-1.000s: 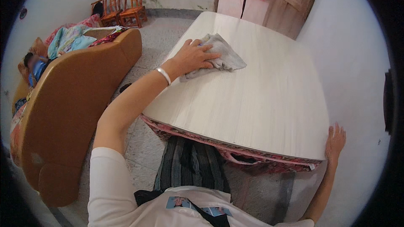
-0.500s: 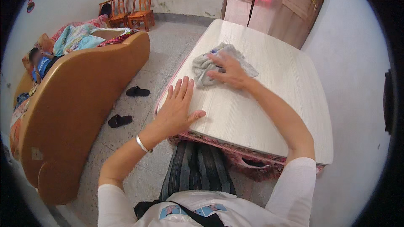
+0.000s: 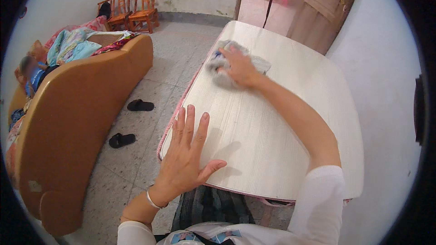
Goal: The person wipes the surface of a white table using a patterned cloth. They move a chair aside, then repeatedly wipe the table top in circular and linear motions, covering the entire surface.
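Note:
My right hand (image 3: 241, 69) presses on a crumpled grey cloth (image 3: 222, 80) near the far left part of a pale, wood-grained tabletop (image 3: 281, 122). Its fingers are bent into the cloth and slightly smeared by motion. My left hand (image 3: 184, 161) is open, palm down and fingers spread, over the near left corner of the table. A shadow lies on the tabletop beside it, and it holds nothing. A silver bangle (image 3: 153, 201) circles my left wrist.
A tan, curved bed end (image 3: 86, 122) stands left, with bedding (image 3: 75, 45) and a person (image 3: 34, 75) behind it. Two black slippers (image 3: 141, 105) lie on the floor between. Wooden chairs (image 3: 144, 11) are at the back wall; a wooden door (image 3: 320, 4) stands open beyond the table.
My right hand and the cloth have moved a little left and away across the tabletop. My left hand sits lower in view, closer to me, with its fingers still spread.

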### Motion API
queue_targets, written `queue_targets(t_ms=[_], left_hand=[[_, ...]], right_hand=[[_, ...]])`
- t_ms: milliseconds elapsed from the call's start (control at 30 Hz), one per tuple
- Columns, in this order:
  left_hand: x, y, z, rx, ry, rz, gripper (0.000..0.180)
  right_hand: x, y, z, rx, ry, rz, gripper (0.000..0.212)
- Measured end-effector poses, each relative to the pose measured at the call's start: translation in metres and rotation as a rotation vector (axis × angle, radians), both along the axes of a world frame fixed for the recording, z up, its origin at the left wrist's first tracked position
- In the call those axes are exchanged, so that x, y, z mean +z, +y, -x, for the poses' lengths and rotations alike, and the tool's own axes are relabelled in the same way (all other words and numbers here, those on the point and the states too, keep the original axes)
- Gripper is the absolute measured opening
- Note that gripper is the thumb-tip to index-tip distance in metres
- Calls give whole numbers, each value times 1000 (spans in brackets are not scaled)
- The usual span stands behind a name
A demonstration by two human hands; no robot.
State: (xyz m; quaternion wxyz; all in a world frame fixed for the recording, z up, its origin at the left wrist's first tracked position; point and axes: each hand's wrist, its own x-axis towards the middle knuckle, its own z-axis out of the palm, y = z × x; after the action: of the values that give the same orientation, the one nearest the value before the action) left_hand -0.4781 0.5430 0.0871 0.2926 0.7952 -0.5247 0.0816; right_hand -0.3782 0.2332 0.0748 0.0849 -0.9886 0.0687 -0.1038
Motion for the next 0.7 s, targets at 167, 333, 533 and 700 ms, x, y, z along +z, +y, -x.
queue_targets(t_ms=[167, 333, 533, 700], left_hand=[[-1, 0, -2, 49, -20, 29, 89], [-3, -3, -3, 71, -29, 8, 89], [-8, 2, -4, 71, -42, 47, 94], [4, -3, 2, 78, -112, -32, 89]], right_hand=[[19, -31, -45, -240, 53, -5, 63], [-2, -33, -24, 276, -8, -75, 63], [26, 77, 156, 658, 75, -183, 77], [39, 88, 233, 703, 207, -245, 81]])
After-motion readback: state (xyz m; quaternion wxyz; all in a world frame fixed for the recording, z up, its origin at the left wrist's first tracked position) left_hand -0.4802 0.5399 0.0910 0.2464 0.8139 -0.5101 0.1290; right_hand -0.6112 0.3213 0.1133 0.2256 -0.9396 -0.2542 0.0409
